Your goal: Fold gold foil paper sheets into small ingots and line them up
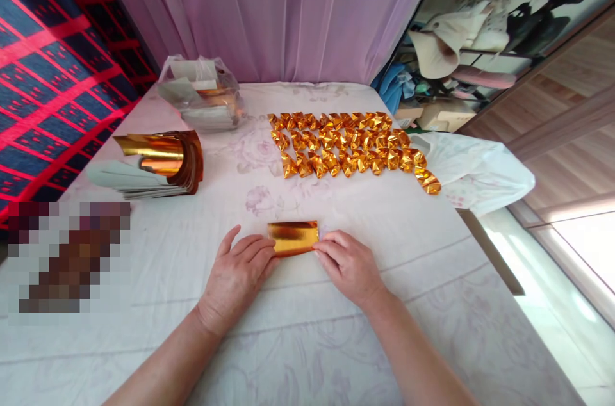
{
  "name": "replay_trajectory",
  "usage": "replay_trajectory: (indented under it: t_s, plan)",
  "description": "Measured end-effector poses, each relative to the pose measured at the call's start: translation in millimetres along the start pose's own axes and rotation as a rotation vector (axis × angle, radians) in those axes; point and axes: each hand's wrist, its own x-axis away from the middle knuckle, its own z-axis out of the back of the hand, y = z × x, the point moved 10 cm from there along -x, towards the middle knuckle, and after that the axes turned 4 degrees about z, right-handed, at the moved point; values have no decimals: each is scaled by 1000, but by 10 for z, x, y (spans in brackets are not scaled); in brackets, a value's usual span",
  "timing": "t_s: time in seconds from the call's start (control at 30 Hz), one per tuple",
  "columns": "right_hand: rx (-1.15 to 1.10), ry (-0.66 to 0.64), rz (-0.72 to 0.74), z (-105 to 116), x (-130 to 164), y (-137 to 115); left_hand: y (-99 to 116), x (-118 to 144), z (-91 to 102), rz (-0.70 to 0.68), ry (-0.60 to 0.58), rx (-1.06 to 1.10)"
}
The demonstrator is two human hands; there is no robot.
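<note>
A sheet of gold foil paper (294, 238), folded into a small oblong, lies on the table in front of me. My left hand (243, 265) is closed on its left end, with one finger sticking up and away from the paper. At the lower right corner, my right hand (350, 265) pinches the edge between thumb and fingertips. Beyond the paper stand rows of folded gold foil pieces (331, 140), pointed and shiny. To the left is a curled stack of gold foil sheets (166, 159) with pale backs.
A clear plastic bag (202, 95) of more sheets sits at the back left. The flowered tablecloth (307, 342) covers the table. A white plastic bag (480, 169) hangs at the right edge, near a cluttered shelf (461, 41). A purple curtain (288, 9) closes off the back.
</note>
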Motion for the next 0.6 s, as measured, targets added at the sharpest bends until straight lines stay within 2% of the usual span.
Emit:
replay_trajectory:
  t_s: [0.2,0.4,0.6]
  plan:
    - [-38,4,-39,24,-24,30,-96,4,-53,78,-38,46]
    - [-54,-22,-183,-3,-48,142,-197,-1,-114,204,-95,158]
    - [12,32,-240,-2,-50,163,-225,-24,-124,236,-95,200]
